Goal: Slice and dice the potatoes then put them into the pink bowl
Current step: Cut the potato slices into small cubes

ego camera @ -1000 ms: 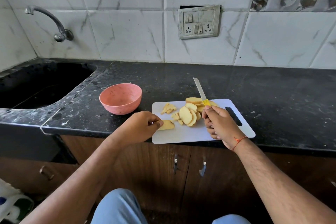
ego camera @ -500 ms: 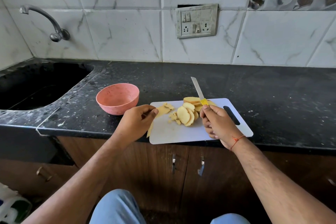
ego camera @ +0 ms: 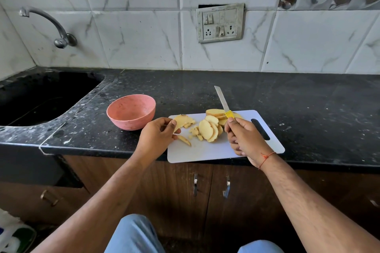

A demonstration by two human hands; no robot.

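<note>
Now the left hand (ego camera: 157, 136) pinches 1 potato slice (ego camera: 181, 121) at the cutting board's (ego camera: 207, 151) edge, pink bowl (ego camera: 131, 111) just beyond it; right hand (ego camera: 245, 138) grips the knife (ego camera: 223, 101), sliced potatoes (ego camera: 209, 128) between both hands.

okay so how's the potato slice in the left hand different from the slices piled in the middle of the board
The held slice is lifted, pinched by the left hand; the slice pile rests on the cutting board, untouched. The held slice is alone; the pile's slices overlap one another. Both are pale yellow potato, undiced.
</note>
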